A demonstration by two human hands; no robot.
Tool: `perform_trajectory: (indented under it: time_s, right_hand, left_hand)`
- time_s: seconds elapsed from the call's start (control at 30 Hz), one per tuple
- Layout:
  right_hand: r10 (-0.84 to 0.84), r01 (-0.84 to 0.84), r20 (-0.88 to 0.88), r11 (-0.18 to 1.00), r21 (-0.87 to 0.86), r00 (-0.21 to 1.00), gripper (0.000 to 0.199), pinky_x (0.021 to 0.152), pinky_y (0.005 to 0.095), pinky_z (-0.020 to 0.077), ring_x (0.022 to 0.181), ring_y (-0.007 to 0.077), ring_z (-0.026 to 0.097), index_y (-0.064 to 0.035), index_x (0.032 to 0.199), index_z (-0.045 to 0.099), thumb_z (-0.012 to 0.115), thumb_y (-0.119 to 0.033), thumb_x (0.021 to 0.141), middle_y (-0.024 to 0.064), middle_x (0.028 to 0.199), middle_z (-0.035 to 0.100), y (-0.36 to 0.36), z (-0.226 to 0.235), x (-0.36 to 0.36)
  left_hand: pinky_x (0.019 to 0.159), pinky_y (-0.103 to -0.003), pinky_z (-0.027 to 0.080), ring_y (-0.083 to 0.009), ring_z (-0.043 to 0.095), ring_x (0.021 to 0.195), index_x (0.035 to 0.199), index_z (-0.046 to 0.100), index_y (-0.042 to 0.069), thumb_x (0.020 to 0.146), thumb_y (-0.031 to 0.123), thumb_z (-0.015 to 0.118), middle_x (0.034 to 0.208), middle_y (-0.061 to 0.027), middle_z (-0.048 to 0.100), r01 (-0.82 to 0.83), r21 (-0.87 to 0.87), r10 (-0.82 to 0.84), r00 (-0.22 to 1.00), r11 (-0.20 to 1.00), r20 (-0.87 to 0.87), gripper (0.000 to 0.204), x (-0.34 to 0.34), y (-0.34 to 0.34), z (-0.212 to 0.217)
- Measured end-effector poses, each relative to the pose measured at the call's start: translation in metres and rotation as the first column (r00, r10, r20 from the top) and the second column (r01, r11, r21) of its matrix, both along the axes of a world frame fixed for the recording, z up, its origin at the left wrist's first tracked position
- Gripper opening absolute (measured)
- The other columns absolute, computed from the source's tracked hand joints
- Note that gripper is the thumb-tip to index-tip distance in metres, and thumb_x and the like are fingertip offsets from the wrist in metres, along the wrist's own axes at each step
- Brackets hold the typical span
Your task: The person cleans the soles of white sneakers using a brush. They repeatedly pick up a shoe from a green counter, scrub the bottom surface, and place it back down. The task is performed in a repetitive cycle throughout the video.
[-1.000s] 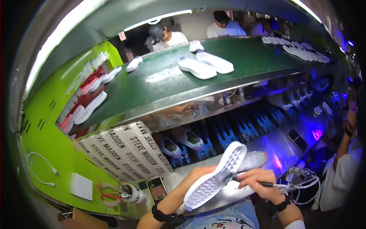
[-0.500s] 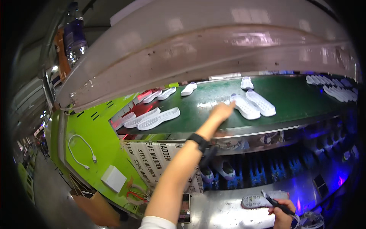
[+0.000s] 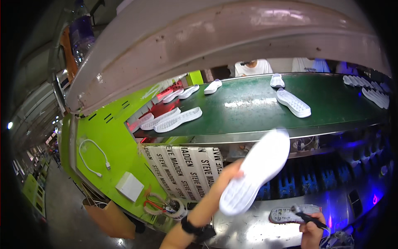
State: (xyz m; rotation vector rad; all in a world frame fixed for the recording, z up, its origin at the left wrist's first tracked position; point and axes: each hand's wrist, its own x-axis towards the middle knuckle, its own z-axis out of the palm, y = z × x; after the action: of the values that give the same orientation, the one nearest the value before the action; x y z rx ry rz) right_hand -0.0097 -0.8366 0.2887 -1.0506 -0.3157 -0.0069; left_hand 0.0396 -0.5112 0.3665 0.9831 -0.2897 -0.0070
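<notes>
A white shoe sole (image 3: 258, 168), raised off the conveyor and tilted, is in my left hand (image 3: 233, 172), gripped along its left side. The sole covers part of the belt's front edge. Low at the right, my right hand (image 3: 313, 232) closes around a black pen-like tool (image 3: 311, 219). Its tip is over a greyish sole (image 3: 282, 214) lying flat on the metal worktop (image 3: 244, 232). Whether the tip touches that sole I cannot tell. A single white sole (image 3: 294, 103) and a smaller white piece (image 3: 277, 80) lie on the green conveyor belt (image 3: 244, 112).
More soles (image 3: 178, 119) lie at the belt's left end, others (image 3: 375, 97) at its right. A pale curved hood (image 3: 224, 37) overhangs the belt. The green panel (image 3: 97, 133) carries a white cable and a white box (image 3: 129, 186). People in white shirts (image 3: 253, 67) are behind the belt.
My left hand has taken one of the paired soles off the belt and brought it down towards me. My right hand stays by the greyish sole with the black tool.
</notes>
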Motion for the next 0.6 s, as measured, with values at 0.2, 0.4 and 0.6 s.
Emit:
perform_trajectory:
  time_s: [0.2,0.4,0.6]
  right_hand:
    - [0.251,-0.132,0.117,0.786,-0.605,0.961,0.023,0.077,0.027,0.0507,0.085,0.0166,0.064,0.0012,0.102,0.064,0.066,-0.002,0.08,0.0122,0.095,0.067,0.08,0.005,-0.006]
    - [0.302,-0.115,0.211,0.783,-0.612,0.93,0.022,0.074,0.0274,0.0515,0.082,0.0191,0.066,0.001,0.102,0.062,0.063,-0.002,0.08,0.0122,0.092,0.067,0.092,-0.028,-0.027]
    - [0.604,-0.329,0.229,0.668,-0.668,0.763,0.024,0.08,0.0291,0.0496,0.086,0.021,0.066,-0.004,0.105,0.064,0.063,-0.007,0.082,0.0126,0.095,0.067,0.096,-0.015,-0.042]
  left_hand:
    - [0.095,-0.052,0.042,-0.0391,0.047,0.117,0.137,0.033,0.002,0.091,0.037,0.041,0.13,-0.0228,0.046,0.197,-0.718,-0.489,0.843,0.667,-0.223,0.058,-0.09,-0.033,-0.187]
    - [0.09,-0.047,0.047,-0.0396,0.055,0.106,0.132,0.039,0.0,0.094,0.039,0.033,0.122,-0.0259,0.051,0.073,-0.693,-0.342,0.903,0.717,-0.259,0.054,-0.094,-0.053,-0.207]
    - [0.073,-0.042,0.053,-0.0354,0.057,0.092,0.128,0.041,0.002,0.091,0.048,0.036,0.105,-0.0237,0.057,-0.064,-0.765,-0.256,0.921,0.641,-0.292,0.059,-0.081,-0.063,-0.161]
